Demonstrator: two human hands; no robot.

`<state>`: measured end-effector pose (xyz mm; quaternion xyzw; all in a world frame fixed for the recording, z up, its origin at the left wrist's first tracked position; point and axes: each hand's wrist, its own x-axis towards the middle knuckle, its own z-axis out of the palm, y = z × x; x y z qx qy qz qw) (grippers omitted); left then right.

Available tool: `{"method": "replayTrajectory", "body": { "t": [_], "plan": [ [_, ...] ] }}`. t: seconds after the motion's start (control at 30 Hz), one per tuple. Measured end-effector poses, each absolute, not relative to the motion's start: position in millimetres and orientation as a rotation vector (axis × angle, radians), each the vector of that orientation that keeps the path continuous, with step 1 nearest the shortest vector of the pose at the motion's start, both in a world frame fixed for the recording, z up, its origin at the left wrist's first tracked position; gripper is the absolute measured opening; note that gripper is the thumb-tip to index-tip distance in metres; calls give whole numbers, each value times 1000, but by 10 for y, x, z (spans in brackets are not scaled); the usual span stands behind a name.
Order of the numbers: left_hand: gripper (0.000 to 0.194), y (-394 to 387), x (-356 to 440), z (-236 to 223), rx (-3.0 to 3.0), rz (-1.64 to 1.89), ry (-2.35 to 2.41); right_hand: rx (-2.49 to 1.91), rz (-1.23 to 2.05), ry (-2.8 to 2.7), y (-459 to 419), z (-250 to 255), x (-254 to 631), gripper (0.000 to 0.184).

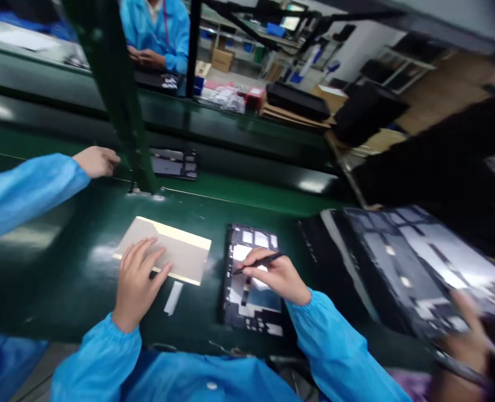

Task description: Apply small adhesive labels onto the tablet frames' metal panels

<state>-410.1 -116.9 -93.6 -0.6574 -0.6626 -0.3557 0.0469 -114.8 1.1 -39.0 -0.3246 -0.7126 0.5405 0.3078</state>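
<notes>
My left hand [136,279] lies flat with fingers spread on a beige card sheet [176,251] on the green bench. A small white strip [173,297] lies just right of that hand. My right hand [274,276] is closed round thin black tweezers [259,262], their tip touching the inside of an open black tablet chassis [251,279] that lies flat in front of me.
A green post [121,106] stands behind the sheet, with another black chassis [174,163] beyond it. A co-worker's hand [96,161] reaches in at left; another person's hand [467,329] holds a tilted chassis [418,268] at right. A person in blue sits opposite.
</notes>
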Motion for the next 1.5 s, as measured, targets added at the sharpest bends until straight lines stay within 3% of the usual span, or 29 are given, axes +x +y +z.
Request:
{"method": "replayTrajectory", "body": {
  "t": [0.17,0.33,0.97,1.17,1.3,1.5],
  "plan": [
    [5,-1372,-3042,-719,-2598,-1223,-1700,-1006,1499,-1818,-551,-729,-299,17],
    [19,-1338,-2434,-983,-2839,-981,-1590,-941,1507,-1767,-764,-910,-183,19],
    [27,-1297,-2492,-1158,-2812,-1013,-1566,-878,1419,-1918,-781,-826,-205,9],
    [20,-1301,-2493,-1137,-2793,-1026,-1520,-912,1425,-1994,-764,-689,-236,9],
    [8,-1345,-2492,-1106,-2770,-1113,-1233,-862,1339,-2097,-804,-707,-251,11],
    [11,-1375,-2486,-1107,-2776,-1057,-1101,-913,1325,-1861,-821,-797,-184,7]
  ]
}}
